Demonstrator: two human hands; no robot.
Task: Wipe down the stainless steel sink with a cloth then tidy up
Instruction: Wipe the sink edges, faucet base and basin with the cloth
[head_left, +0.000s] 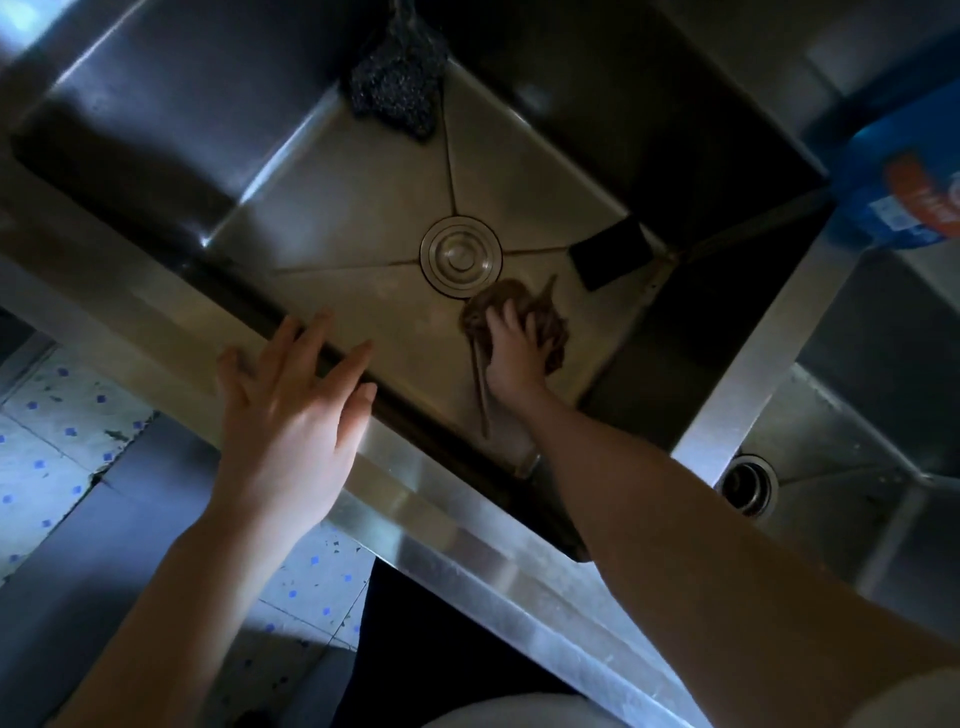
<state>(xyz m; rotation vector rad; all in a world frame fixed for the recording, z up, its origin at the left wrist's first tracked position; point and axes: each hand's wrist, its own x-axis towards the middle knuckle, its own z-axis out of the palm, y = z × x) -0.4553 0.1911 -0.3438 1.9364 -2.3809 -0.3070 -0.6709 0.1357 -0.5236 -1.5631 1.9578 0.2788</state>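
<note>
Sink (332, 218): brushed steel, dull sheen. Cloth (545, 322): brown, crumpled fabric. Scourer (400, 83): dark, coarse mesh.

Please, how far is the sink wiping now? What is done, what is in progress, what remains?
Done: unclear; the steel shows no sign of which parts are wiped. In hand: the right hand grips the brown cloth on the basin floor beside the drain cover; the left hand rests on the front rim. Left: probably the walls, then tidying the dark scourer and black pad in the basin.
</note>
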